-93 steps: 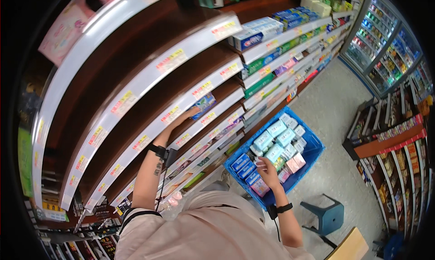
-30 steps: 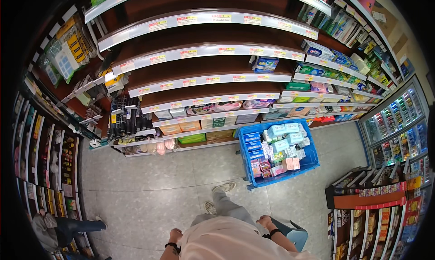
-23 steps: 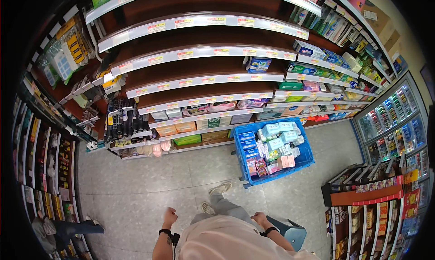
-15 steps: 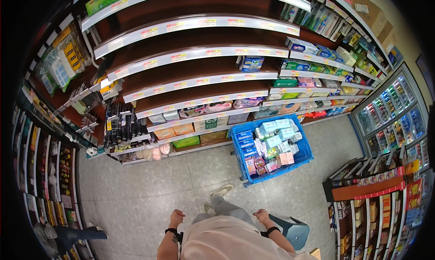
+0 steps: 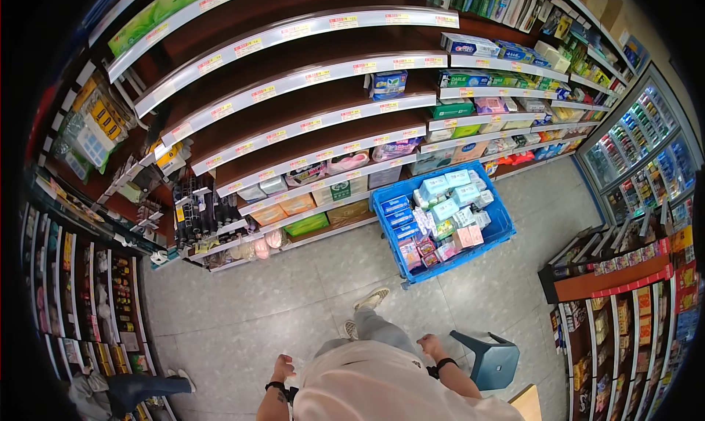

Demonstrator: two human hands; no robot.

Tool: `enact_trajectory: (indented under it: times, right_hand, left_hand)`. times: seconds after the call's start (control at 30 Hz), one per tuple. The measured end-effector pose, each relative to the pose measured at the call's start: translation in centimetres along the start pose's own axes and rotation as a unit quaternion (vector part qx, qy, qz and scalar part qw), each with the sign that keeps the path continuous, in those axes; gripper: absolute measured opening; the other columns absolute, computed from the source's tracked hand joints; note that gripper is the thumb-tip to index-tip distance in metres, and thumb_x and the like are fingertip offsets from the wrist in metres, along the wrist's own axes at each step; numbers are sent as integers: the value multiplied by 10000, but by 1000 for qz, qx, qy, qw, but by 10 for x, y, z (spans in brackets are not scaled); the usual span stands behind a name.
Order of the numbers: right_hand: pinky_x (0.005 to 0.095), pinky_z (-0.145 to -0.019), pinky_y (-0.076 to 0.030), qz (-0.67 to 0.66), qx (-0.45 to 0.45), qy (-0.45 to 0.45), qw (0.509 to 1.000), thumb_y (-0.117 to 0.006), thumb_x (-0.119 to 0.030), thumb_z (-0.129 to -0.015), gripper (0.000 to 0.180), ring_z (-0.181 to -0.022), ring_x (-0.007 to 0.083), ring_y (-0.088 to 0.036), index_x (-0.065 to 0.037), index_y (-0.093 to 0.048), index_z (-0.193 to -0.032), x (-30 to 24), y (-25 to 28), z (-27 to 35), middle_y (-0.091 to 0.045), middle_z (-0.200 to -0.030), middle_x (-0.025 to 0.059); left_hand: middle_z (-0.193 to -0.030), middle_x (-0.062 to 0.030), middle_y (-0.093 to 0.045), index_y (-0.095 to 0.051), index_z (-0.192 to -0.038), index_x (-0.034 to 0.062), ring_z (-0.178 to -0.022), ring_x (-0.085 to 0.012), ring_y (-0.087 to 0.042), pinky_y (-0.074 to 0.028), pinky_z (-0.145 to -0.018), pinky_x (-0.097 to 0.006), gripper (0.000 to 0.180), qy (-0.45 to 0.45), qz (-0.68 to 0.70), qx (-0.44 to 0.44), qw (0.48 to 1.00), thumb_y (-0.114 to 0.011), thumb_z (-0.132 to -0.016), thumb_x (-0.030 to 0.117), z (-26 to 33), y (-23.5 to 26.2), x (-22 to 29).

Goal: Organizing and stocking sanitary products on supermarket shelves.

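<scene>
My left hand (image 5: 283, 367) hangs beside my body, its fingers loosely bent and a little apart, with nothing in it. On the other side my right hand (image 5: 429, 345) also hangs empty, fingers loosely curled, near a dark blue-green stool (image 5: 493, 362). Neither hand touches any goods. Ahead of me and to the right, a blue crate (image 5: 461, 259) stands on the floor against the shelves. It holds light blue packs (image 5: 445, 209), dark blue boxes (image 5: 399, 219), a pale pink box (image 5: 468, 236) and other small packages.
A wide shelf unit (image 5: 294, 76) curves ahead with long bare boards; one blue-green pack (image 5: 388, 85) stands on it. Toothpaste-like boxes (image 5: 470, 45) fill shelves to its right. Drink coolers (image 5: 637, 146) and a snack rack (image 5: 609, 274) stand at right. Another person's legs (image 5: 147, 388) show lower left.
The view has shifted and turned slightly, so the shelves sit higher and more of the stool shows. My feet appear farther forward on the picture. Both hands remain empty at my sides.
</scene>
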State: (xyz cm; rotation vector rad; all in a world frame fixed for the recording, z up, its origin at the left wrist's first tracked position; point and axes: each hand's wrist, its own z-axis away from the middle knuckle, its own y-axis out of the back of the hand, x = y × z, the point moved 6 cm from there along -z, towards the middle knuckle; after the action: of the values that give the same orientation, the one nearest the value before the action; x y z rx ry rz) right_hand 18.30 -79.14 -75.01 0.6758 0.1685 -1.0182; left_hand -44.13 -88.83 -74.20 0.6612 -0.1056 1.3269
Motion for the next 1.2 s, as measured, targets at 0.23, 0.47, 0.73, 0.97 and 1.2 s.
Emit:
enact_trajectory:
  times: [0.23, 0.47, 0.73, 0.97, 1.2]
  right_hand:
    - [311, -463, -486, -155, 13, 30, 987, -707, -147, -809, 171, -505, 184, -602, -7, -645, -886, -43, 9, 11, -599, -615, 91]
    - [324, -476, -509, -178, 14, -35, 983, -668, -110, -835, 106, -519, 193, -602, -14, -650, -874, 34, 2, 15, -599, -621, 102]
    - [335, -427, -473, -239, -58, -87, 965, -609, -137, -866, 136, -501, 208, -596, -3, -628, -863, 106, -22, 10, -610, -651, 106]
    - [302, -430, -464, -233, 2, -41, 971, -609, -141, -880, 136, -502, 183, -597, -8, -625, -905, 50, 0, 49, -607, -646, 95]
    - [300, -437, -430, -234, 20, 7, 972, -627, -181, -890, 170, -495, 164, -575, -12, -644, -902, 36, 22, 64, -605, -629, 85]
  left_hand:
    - [-992, -144, -669, -413, -1165, 27, -863, -260, -656, -600, -699, -439, 511, 25, 93, -106, 990, -603, -717, -128, -10, -16, 35]
    - [-1071, -132, -674, -417, -1202, 23, -974, -246, -643, -575, -779, -373, 626, -122, -73, -64, 988, -692, -658, -120, 12, -31, 127]
    - [-1152, -170, -584, -400, -1147, 23, -969, -310, -634, -636, -674, -443, 535, -113, -86, -56, 988, -627, -692, -146, 2, -27, 78]
    - [-1095, -167, -619, -422, -1154, 21, -943, -272, -649, -632, -695, -430, 495, 46, 9, -79, 996, -651, -734, -104, 0, -42, 22]
    - [-1010, -119, -709, -503, -1151, 23, -878, -236, -677, -627, -706, -399, 470, 58, 29, -140, 988, -685, -734, -94, -14, -61, 25]
